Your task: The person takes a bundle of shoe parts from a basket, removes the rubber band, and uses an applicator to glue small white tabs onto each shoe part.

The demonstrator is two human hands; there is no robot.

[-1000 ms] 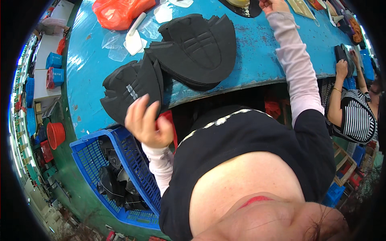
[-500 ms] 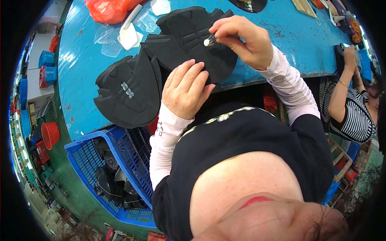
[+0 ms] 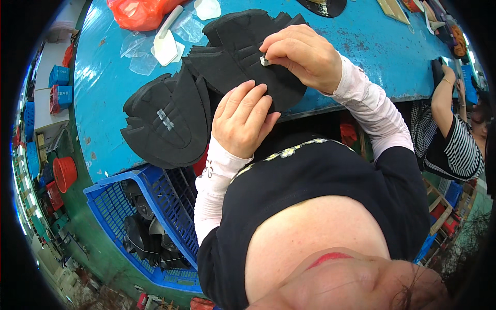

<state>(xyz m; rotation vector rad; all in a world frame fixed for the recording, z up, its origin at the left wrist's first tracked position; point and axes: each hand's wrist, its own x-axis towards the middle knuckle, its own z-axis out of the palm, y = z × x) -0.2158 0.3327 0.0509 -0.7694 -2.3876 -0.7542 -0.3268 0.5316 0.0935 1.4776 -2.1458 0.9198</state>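
Observation:
My left hand (image 3: pixel 241 124) lies with fingers stretched over the near edge of a spread of black, soft-looking cut pieces (image 3: pixel 243 62) with rounded ends and raised seam lines. Above those seams, my right hand (image 3: pixel 305 56) is closed in a pinch on a small white-tipped piece (image 3: pixel 265 61). Its tip is at the black surface; whether it touches I cannot tell, and the fingers hide the rest. To the left sits another stack of black pieces (image 3: pixel 150 134), bearing a small clear-and-white strip (image 3: pixel 165 120) at its middle.
On the blue table (image 3: pixel 103 103) lie a red plastic bag (image 3: pixel 142 13), clear plastic scraps (image 3: pixel 142 51) and white pieces (image 3: pixel 165 47). A blue crate (image 3: pixel 144 178) with black items stands below the table's front edge. Another person (image 3: pixel 449 124) is at the right.
My right hand has moved slightly left and down, bringing the white-tipped piece to the black surface. My left hand has shifted slightly toward me.

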